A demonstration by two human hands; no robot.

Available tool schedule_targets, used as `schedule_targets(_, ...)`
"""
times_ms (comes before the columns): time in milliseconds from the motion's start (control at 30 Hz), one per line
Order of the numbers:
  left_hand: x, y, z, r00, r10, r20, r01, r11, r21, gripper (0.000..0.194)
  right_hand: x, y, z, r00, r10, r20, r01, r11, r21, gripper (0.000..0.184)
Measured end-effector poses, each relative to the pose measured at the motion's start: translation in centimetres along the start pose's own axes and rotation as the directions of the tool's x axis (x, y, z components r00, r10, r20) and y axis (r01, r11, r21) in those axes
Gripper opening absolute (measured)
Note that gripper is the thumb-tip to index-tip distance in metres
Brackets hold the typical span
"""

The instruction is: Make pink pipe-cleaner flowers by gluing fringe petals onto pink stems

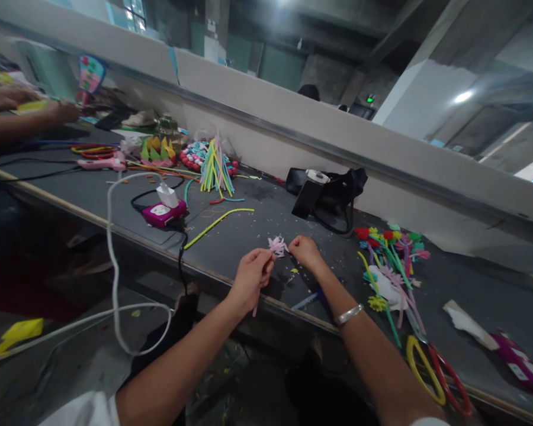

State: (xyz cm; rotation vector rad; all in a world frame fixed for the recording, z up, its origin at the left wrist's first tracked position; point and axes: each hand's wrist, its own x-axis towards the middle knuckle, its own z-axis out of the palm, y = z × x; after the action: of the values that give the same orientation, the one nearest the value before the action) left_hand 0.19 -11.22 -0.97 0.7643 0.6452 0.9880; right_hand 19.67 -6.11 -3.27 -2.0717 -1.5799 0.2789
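Note:
My left hand (254,273) is closed around the stem of a pale pink flower (277,246) with fringed petals, just above the table's front edge. Below that hand the end of its thin pink stem (255,307) pokes out. Close by on the right, my right hand (305,251) is pinched at the flower's side, by a pale petal tip; what lies between its fingertips is too small to make out. Small pale scraps dot the dark table (231,248) around both hands. Beneath my right forearm lies a blue strip-like tool (306,300), partly hidden.
Finished-looking coloured flowers (393,260) and scissors (430,361) lie at right, by a magenta power strip (522,361). A black bag (337,192) rests against the wall. At left are a magenta socket block (162,213), its looping white cable (113,266), coloured stems (217,165) and another person's hands (48,109).

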Motion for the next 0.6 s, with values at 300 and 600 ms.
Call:
schedule_targets(300,-0.6,-0.1,0.7,1.0,-0.002,0.031,0.001,1.0,0.024,0.02,-5.9,-0.9,-3.5,0.976,-0.034,-0.217,0.09,0.964,0.252,0.016)
schedule_targets(600,-0.7,-2.3,2.0,0.998,-0.026,0.06,0.02,0.996,0.087,0.026,-12.6,-3.1,-4.6,0.881,-0.067,-0.469,0.289,0.861,0.419,0.015)
